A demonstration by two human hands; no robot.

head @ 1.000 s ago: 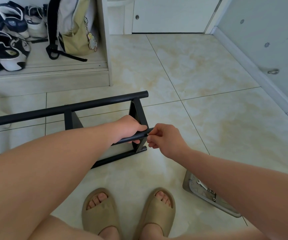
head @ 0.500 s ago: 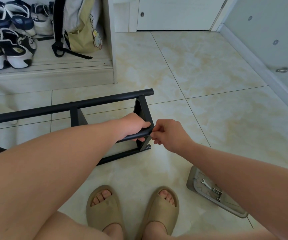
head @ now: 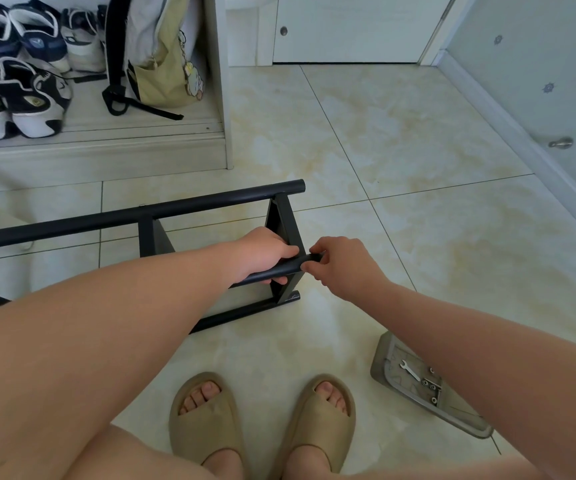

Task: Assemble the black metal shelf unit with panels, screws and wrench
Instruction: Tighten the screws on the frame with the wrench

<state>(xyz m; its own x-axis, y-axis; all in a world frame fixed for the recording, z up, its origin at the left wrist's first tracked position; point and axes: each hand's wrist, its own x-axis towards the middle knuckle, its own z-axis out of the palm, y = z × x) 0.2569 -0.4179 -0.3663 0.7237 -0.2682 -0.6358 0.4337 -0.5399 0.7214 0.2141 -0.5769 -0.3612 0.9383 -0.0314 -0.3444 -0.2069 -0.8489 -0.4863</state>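
The black metal shelf frame (head: 162,213) lies on its side on the tiled floor, its tubes running left to right with black panels between them. My left hand (head: 266,253) is wrapped around the near upper tube (head: 285,270) close to its right end. My right hand (head: 343,263) pinches the very tip of that tube; whether a screw sits between the fingers is hidden. A small silver wrench (head: 409,370) and a few screws (head: 432,384) lie in a grey tray (head: 382,358) on the floor at the lower right.
A white shoe cabinet (head: 113,147) with sneakers and a bag stands at the back left. A white door is at the back, a wall with a door stop (head: 561,143) on the right. My feet in tan slippers (head: 207,420) are just below the frame.
The view has shifted slightly, so the frame and tray appear a little further right. Both hands stay on the tube end, the right fingers working at its tip.
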